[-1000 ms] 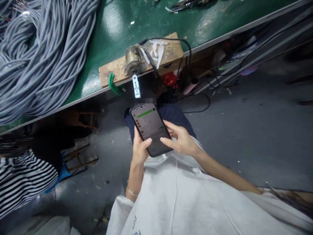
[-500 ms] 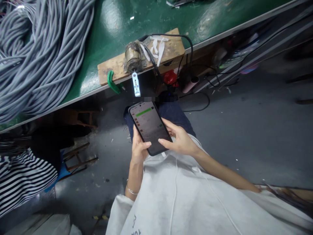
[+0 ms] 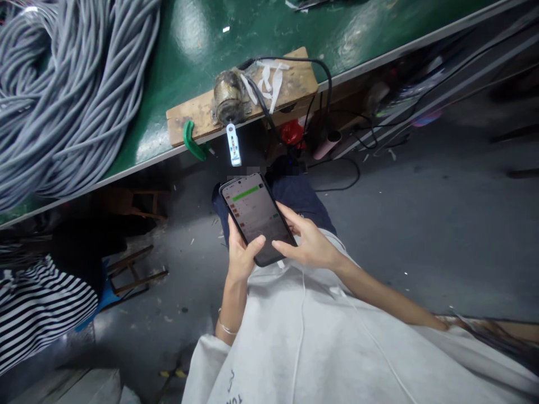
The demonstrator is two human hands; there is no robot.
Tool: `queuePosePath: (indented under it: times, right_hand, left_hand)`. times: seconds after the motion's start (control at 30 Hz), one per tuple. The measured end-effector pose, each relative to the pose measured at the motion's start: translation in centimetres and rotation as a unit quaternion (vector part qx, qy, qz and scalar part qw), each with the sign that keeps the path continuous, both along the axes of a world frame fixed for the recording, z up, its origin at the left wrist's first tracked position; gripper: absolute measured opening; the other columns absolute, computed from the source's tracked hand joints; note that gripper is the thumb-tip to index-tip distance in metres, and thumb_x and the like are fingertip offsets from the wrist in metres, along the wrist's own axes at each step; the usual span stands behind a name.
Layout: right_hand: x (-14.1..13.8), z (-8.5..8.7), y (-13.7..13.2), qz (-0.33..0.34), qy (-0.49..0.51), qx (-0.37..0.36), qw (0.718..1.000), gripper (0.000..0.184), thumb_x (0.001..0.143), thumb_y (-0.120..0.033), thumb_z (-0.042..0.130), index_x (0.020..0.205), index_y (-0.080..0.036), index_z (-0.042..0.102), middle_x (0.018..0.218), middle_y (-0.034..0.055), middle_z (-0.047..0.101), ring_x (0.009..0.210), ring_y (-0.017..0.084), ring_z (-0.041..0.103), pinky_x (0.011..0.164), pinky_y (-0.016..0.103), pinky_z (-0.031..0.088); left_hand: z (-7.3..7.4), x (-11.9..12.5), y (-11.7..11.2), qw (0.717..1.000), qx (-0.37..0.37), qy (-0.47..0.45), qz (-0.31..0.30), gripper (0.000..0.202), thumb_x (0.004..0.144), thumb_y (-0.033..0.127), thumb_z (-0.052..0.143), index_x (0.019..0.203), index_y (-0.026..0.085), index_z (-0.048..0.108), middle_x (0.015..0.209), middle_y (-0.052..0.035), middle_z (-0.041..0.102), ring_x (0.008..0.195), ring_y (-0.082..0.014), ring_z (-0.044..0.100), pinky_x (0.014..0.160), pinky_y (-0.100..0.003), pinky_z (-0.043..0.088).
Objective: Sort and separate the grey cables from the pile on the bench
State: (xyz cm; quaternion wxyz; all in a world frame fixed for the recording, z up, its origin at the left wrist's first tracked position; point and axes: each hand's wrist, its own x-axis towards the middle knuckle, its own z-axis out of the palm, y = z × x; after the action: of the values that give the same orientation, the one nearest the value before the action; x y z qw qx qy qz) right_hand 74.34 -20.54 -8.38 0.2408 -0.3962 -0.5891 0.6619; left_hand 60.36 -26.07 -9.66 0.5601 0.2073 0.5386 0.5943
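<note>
A dark smartphone (image 3: 255,214) with a lit screen is held over my lap. My left hand (image 3: 241,255) grips its lower left edge, thumb lying across the bottom of the screen. My right hand (image 3: 306,242) cups the phone's right side, its thumb on the screen's lower right. My knees in dark jeans (image 3: 304,197) show behind the phone, and my white shirt (image 3: 303,342) fills the bottom of the view.
A green workbench (image 3: 269,33) runs across the top. A wooden block (image 3: 290,90) with a small metal motor (image 3: 228,101) is held to its edge by a green clamp (image 3: 191,143). Grey cable coils (image 3: 63,95) lie left. A person's striped sleeve (image 3: 37,308) is lower left.
The view has shifted slightly, so the bench sits a little higher. My left thumb has moved a bit further onto the screen. Both hands keep holding the phone.
</note>
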Motion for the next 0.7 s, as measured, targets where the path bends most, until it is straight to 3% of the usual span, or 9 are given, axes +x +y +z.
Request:
queuePosePath:
  times: [0.13, 0.27, 0.43, 0.7]
  right_hand:
    - [0.19, -0.18, 0.09, 0.006, 0.010, -0.012, 1.000, 0.076, 0.078, -0.036, 0.059, 0.145, -0.009, 0.033, 0.112, 0.0095, 0.067, 0.092, 0.022, 0.067, 0.082, 0.034, 0.057]
    - [0.15, -0.56, 0.08, -0.014, 0.005, -0.018, 1.000, 0.072, 0.081, -0.039, 0.059, 0.142, -0.009, 0.038, 0.101, 0.0080, 0.071, 0.087, 0.022, 0.068, 0.080, 0.034, 0.058]
    - [0.22, -0.68, 0.09, -0.015, 0.010, -0.022, 1.000, 0.074, 0.079, -0.041, 0.062, 0.142, -0.011, 0.039, 0.102, 0.0069, 0.071, 0.088, 0.022, 0.068, 0.080, 0.035, 0.057]
    - [0.07, -0.42, 0.16, -0.002, 0.007, -0.020, 1.000, 0.082, 0.074, -0.037, 0.063, 0.145, -0.008, 0.032, 0.110, 0.0101, 0.068, 0.091, 0.022, 0.067, 0.081, 0.033, 0.057]
  left_hand:
    - [-0.11, 0.17, -0.04, 1.000, -0.004, 0.030, 0.000, 0.072, 0.067, 0.039, 0.076, 0.129, 0.025, 0.042, 0.121, -0.0082, 0.060, 0.113, -0.0243, 0.057, 0.096, -0.035, 0.047]
    - [0.15, 0.12, -0.19, 0.999, 0.011, -0.039, -0.008, 0.082, 0.060, 0.039, 0.079, 0.132, 0.027, 0.041, 0.120, -0.0077, 0.061, 0.109, -0.0264, 0.060, 0.092, -0.037, 0.050]
    - [0.47, -0.04, -0.13, 0.997, 0.003, -0.075, -0.010, 0.087, 0.055, 0.035, 0.078, 0.134, 0.028, 0.041, 0.118, -0.0066, 0.061, 0.108, -0.0275, 0.059, 0.091, -0.038, 0.050]
    - [0.77, 0.27, 0.28, 0.998, -0.017, -0.044, 0.031, 0.070, 0.066, 0.035, 0.071, 0.130, 0.026, 0.046, 0.113, -0.0059, 0.064, 0.105, -0.0223, 0.059, 0.089, -0.031, 0.050]
